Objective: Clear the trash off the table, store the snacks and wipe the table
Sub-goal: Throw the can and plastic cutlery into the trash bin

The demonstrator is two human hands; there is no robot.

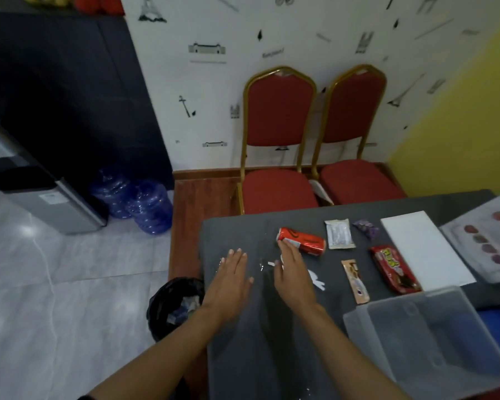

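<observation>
A red drink can (306, 241) lies on its side on the dark table (237, 356). My right hand (293, 268) is flat and open, its fingertips touching the can's near side. My left hand (232, 274) hovers open near the table's left edge. Small white paper scraps (271, 264) lie between my hands, and more scraps (317, 280) lie right of my right hand. To the right are a white sachet (339, 234), a purple wrapper (366, 228), a red snack pack (395, 269) and a tan snack bar (356, 281).
A black-lined trash bin (175, 307) stands on the floor left of the table. A clear plastic box (433, 339) sits at the near right. A white board (425, 249) and a printed sheet (488, 241) lie far right. Two red chairs (280, 157) stand behind.
</observation>
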